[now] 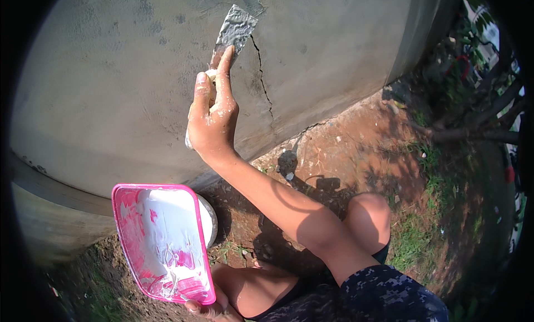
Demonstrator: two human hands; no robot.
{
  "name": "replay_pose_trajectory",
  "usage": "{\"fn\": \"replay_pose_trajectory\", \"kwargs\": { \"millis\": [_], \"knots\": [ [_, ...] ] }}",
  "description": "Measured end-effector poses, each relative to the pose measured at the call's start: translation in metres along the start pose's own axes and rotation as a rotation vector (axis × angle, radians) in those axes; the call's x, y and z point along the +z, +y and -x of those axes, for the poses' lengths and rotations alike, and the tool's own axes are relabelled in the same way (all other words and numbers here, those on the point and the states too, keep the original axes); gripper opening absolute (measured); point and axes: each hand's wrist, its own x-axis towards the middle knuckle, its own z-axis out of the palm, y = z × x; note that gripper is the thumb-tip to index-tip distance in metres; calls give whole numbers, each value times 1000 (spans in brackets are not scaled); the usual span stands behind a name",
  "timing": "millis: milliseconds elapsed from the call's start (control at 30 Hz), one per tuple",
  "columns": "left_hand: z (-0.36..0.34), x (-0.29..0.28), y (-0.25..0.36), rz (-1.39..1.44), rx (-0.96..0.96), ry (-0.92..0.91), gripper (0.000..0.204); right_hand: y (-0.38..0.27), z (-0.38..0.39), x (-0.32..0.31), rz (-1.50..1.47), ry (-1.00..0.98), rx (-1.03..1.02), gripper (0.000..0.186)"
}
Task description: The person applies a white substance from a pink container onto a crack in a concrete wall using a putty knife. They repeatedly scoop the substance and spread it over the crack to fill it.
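Note:
My right hand [217, 119] grips a putty knife [236, 27], its metal blade coated with pale paste and held at the grey wall [122, 83], just left of a jagged vertical crack [261, 80]. My index finger lies along the blade. A patch of grey smear [250, 2] is above the blade. At the lower left, my left hand [211, 308] holds a pink plastic tray [130, 227] by its lower edge; white paste [169, 216] coats much of its inside.
A white round container [209, 222] is partly hidden behind the tray. My bent knees [367, 219] are low over reddish soil [356, 133] with grass patches [414, 238]. Tree branches [473, 134] reach in at the right. The wall curves along the left and top.

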Motion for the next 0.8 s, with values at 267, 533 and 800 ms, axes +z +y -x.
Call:
{"fn": "replay_pose_trajectory", "kwargs": {
  "millis": [267, 533, 800],
  "knots": [
    [15, 8, -12, -64, 4, -66, 72, 33, -11, 13, 90, -43, 126, 55],
    [22, 59, 4, -288, -29, -26, 70, 13, -21, 7, -7, 75, 161, 57],
    [15, 43, 1, -138, -14, -78, 77, 17, -8, 18, 112, 29, -5, 55]
  ]
}}
